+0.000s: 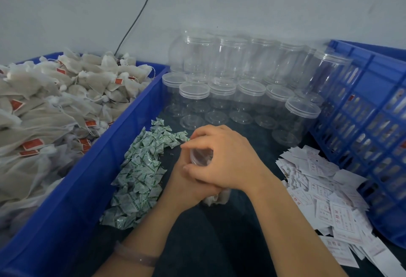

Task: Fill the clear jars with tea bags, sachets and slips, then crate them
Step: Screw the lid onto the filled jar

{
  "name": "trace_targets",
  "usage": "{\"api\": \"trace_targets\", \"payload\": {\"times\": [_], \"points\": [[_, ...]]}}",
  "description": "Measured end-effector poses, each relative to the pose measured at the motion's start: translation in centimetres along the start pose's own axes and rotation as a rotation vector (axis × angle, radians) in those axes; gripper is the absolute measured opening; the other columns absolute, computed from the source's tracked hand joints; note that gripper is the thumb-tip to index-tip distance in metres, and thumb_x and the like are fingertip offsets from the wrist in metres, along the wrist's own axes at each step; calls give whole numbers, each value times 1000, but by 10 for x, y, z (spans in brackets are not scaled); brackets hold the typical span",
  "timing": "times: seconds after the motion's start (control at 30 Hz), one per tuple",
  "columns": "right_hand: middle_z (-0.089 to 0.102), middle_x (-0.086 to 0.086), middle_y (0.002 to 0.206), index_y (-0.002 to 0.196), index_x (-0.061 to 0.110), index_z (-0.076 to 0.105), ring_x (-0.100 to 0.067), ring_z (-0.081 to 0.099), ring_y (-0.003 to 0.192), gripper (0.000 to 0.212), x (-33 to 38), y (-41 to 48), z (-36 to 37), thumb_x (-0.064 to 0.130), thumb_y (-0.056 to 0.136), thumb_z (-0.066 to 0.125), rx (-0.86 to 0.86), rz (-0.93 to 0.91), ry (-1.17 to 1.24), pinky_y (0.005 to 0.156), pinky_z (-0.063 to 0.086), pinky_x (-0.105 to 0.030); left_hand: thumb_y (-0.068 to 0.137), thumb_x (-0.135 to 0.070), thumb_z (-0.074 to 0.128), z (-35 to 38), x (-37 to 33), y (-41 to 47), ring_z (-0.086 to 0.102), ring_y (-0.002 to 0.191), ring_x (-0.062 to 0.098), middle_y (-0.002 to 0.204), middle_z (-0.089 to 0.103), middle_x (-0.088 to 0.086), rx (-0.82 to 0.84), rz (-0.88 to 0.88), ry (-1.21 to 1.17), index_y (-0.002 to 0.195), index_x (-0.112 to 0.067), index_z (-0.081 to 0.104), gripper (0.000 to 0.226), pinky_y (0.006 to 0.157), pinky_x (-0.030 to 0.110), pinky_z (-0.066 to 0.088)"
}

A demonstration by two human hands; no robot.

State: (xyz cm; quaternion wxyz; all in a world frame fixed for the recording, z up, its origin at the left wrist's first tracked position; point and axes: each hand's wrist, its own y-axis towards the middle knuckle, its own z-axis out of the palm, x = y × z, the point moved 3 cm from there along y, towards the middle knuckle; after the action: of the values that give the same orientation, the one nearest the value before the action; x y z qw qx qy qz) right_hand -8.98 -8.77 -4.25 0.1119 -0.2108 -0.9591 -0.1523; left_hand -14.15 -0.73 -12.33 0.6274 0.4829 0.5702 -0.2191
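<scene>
A bracelet circles the left wrist at the near edge of the dark surface. Mid-surface, the right hand curls over the mouth of one clear jar, while the left hand appears to clasp it from beneath, with white bag material showing below. This looks like the filling step. Next, a hand probably has to let go and pinch one thin piece from a pile. The sachets heap along the left edge and the slips along the right, both too many to count. At the far edge the empty jars stand in two tiers, roughly seven below and six above, though blur makes that unsure. One bin on the left holds countless tea bags. One crate stands on the right.
</scene>
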Motion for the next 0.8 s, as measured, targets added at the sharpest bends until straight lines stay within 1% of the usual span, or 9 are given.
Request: {"api": "trace_targets", "payload": {"times": [0.17,0.3,0.37,0.47,0.57,0.63,0.7,0.73,0.8], "points": [[58,18,127,118,47,65,-14,50,111,40,1,-1,2,47,79,66,-40,36,-5,86,32,-28,52,-19,82,0,7,1,68,95,12,103,67,-6,14,9,22,121,-14,45,79,77,28,57],[58,17,125,118,47,65,-16,51,110,39,4,-3,5,47,79,63,-86,104,-27,83,32,-30,57,0,81,2,6,2,68,88,5,100,67,-13,15,7,20,117,-20,45,73,69,17,54],[59,15,122,118,45,65,-19,51,108,39,7,-4,8,48,80,60,-124,160,-38,84,35,-32,57,-8,81,5,4,1,67,81,-2,95,67,-18,4,7,2,112,-19,46,66,64,12,51],[59,11,122,119,42,65,-23,51,110,37,12,-6,11,50,83,57,-182,248,-55,86,35,-36,51,-35,71,9,-6,1,62,66,-9,81,66,-27,-14,-9,-2,97,-20,47,54,54,7,45],[57,9,125,123,41,62,-24,50,112,41,15,-5,13,56,85,55,-186,304,-63,87,33,-37,49,-40,65,8,-6,4,57,59,-10,73,63,-16,-30,-38,63,88,-23,48,46,50,7,42],[54,8,129,128,39,57,-26,47,115,50,14,-5,11,63,84,54,-134,288,-95,91,34,-39,55,-26,74,7,-1,5,57,65,-10,78,57,-13,-38,-32,117,91,-28,48,44,54,5,43],[46,3,140,139,37,46,-29,40,126,63,12,-9,10,64,82,50,-29,207,-151,100,31,-43,61,5,81,4,5,4,58,73,-14,81,62,-21,-64,-24,140,93,-34,46,62,64,-1,42],[38,0,148,145,36,38,-30,32,135,70,11,-12,8,61,80,46,32,158,-156,106,25,-43,64,17,77,2,9,4,58,78,-19,83,63,-28,-69,-26,121,96,-37,44,71,68,-4,40],[21,-1,161,151,38,28,-24,12,147,80,9,-18,3,52,72,36,127,96,-80,114,9,-40,63,17,77,0,15,4,53,85,-27,91,61,-30,-55,-38,96,103,-42,42,80,71,-5,40]]}}
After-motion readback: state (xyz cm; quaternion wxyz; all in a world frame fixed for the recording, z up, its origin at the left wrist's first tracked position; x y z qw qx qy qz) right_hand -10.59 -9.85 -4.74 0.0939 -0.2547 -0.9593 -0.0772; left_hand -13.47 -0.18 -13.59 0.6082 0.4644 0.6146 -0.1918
